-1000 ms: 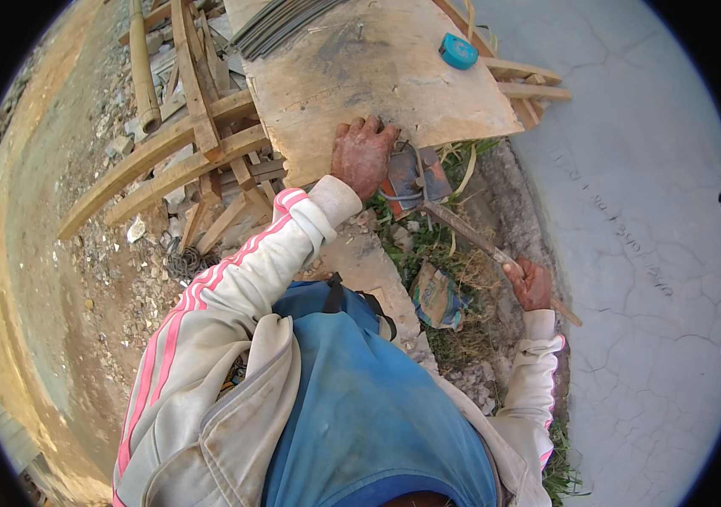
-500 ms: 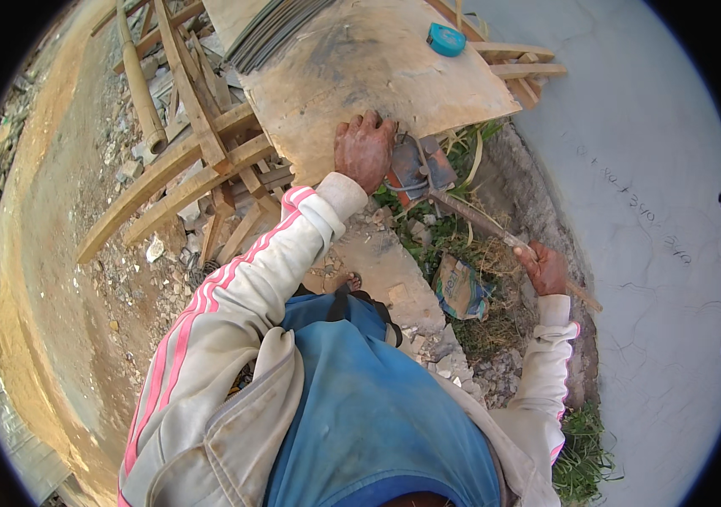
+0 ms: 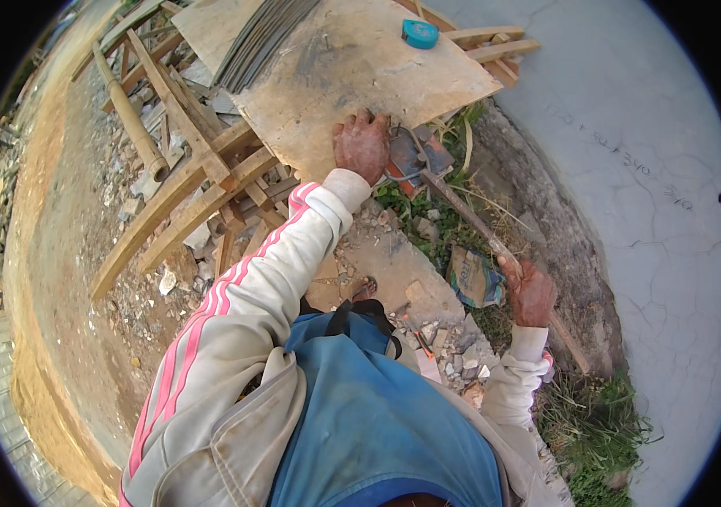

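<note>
My left hand [image 3: 362,145] rests with curled fingers at the near edge of a worn wooden board [image 3: 352,72]. What lies under its fingers is hidden. Right beside it, a thin bent metal rod [image 3: 418,145] curves out over a dark and orange block [image 3: 433,159]. My right hand [image 3: 533,293] is wrapped around a long, rusty-brown bar [image 3: 470,215], lower and to the right. The bar slants up and left, its far end meeting the bent rod. A bundle of thin dark metal rods [image 3: 263,42] lies on the board, and a teal tape measure [image 3: 419,34] sits near its far right edge.
Timber beams [image 3: 166,203] and a bamboo pole [image 3: 128,114] lie to the left over rubble. A grey wall [image 3: 631,127] rises on the right. Below the bar are a crumpled printed bag [image 3: 474,277] and grass [image 3: 601,431]. Broken stones [image 3: 462,351] lie by my feet.
My right hand has swung the bar down and a little left, toward my body. My left hand stays at the board's edge. The whole view has shifted slightly.
</note>
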`<state>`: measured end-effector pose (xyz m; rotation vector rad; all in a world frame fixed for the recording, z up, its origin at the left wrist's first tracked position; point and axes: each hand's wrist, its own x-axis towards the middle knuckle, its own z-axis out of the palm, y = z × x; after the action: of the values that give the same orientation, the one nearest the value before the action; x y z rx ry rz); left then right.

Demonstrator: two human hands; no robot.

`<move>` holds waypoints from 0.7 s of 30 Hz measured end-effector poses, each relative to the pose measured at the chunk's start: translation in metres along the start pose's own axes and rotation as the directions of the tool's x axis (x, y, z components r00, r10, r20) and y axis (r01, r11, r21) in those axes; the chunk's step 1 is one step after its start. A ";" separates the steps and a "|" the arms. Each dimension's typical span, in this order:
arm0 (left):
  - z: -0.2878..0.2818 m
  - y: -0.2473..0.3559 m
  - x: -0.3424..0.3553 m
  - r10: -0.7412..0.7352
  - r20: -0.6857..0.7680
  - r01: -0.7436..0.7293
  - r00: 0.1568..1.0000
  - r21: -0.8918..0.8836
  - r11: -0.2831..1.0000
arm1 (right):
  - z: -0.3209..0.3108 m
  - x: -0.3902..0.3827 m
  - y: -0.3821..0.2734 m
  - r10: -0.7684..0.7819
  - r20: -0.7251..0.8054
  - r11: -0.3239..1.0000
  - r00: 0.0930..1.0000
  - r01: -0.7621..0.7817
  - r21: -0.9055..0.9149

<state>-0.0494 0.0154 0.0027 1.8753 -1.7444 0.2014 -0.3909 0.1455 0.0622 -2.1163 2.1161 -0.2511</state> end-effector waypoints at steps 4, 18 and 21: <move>0.004 -0.002 0.000 0.008 0.006 -0.008 1.000 -0.042 0.999 | 0.005 -0.035 -0.026 0.135 0.025 0.991 0.991 -0.135 0.003; -0.009 -0.039 0.010 0.241 0.093 -0.186 0.966 -0.396 0.899 | -0.025 -0.026 -0.021 0.054 0.209 0.990 0.976 -0.080 0.118; -0.009 -0.044 0.012 0.283 0.108 -0.216 0.953 -0.413 0.885 | -0.022 -0.043 -0.041 0.114 0.090 0.993 0.989 -0.113 -0.017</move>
<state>-0.0032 0.0088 0.0024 1.4045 -1.9648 -0.2092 -0.3553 0.1890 0.0914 -1.9646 2.1812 -0.1281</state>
